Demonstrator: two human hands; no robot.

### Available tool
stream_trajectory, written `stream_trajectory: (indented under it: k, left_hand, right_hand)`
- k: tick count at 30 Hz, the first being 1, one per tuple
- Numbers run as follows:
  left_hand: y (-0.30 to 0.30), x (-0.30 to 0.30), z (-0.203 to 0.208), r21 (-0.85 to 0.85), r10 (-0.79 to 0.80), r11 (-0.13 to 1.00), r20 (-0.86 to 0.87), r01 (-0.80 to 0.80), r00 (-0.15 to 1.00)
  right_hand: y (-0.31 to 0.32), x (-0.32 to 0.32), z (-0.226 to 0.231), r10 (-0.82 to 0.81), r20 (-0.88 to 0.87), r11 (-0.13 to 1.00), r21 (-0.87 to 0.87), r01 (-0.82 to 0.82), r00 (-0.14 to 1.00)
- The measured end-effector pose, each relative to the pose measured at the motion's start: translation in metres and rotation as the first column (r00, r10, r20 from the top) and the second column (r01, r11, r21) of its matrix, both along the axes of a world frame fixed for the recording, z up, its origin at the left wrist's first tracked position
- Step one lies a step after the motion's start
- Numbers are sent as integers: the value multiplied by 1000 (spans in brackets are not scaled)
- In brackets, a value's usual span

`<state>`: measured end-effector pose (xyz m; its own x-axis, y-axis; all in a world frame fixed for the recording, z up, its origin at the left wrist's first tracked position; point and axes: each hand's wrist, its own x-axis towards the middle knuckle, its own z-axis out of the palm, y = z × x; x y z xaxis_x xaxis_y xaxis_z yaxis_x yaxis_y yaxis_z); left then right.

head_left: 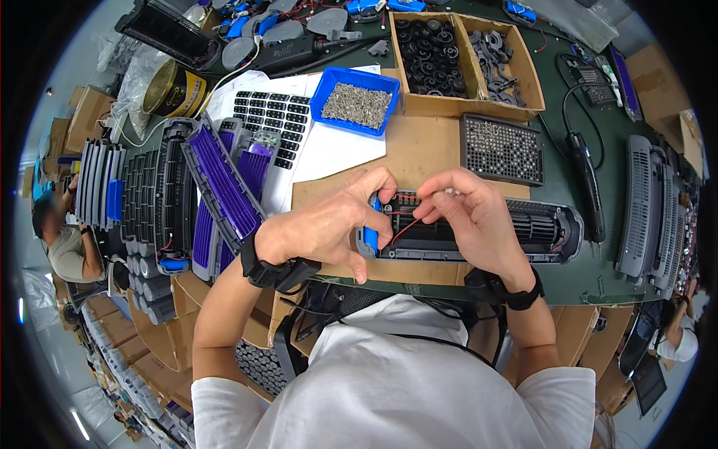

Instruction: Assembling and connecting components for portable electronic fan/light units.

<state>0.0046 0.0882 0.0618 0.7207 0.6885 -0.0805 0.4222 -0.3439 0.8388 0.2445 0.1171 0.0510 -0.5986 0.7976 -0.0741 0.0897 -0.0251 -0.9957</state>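
A long dark grey fan housing (449, 243) with a black ribbed fan roller (535, 224) lies on a cardboard sheet in front of me. At its left end sits a blue battery pack (372, 233), partly hidden behind my fingers. My left hand (329, 217) is curled over that end, its fingers gripping the pack and its thumb pointing toward me. Over the middle of the housing, my right hand (475, 217) pinches a thin red wire (404, 230) between thumb and fingertips. A small pale piece, perhaps a connector, shows at those fingertips.
A blue tray of screws (359, 105) stands beyond my hands, beside a divided cardboard box (479, 105) of black and grey parts. A screw-holding plate (502, 150) lies below that box. Purple-grilled housings (224, 183) are piled left; an electric screwdriver (587, 187) lies right.
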Motion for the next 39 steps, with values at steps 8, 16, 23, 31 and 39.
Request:
stream_trajectory:
  k: [8,16,23,31,39]
  left_hand:
    - [-52,-31,27,289,690,650,161,-702,705]
    - [-119,-85,-13,517,982,-113,-75,-849,-176]
    - [-128,-106,-18,-551,922,41,343,-833,-182]
    - [-124,-60,-10,-702,632,681,418,210,-653]
    - [-94,-29,-6,-614,602,774,643,151,-473]
  right_hand:
    - [-1,-4,0,-102,-116,994,17,104,988]
    - [-12,1,13,-210,-46,939,267,215,976]
    - [-12,-5,25,-240,9,812,550,196,971]
    - [-19,-30,40,92,72,405,908,-103,993]
    - [-33,-52,40,144,54,928,340,-154,988]
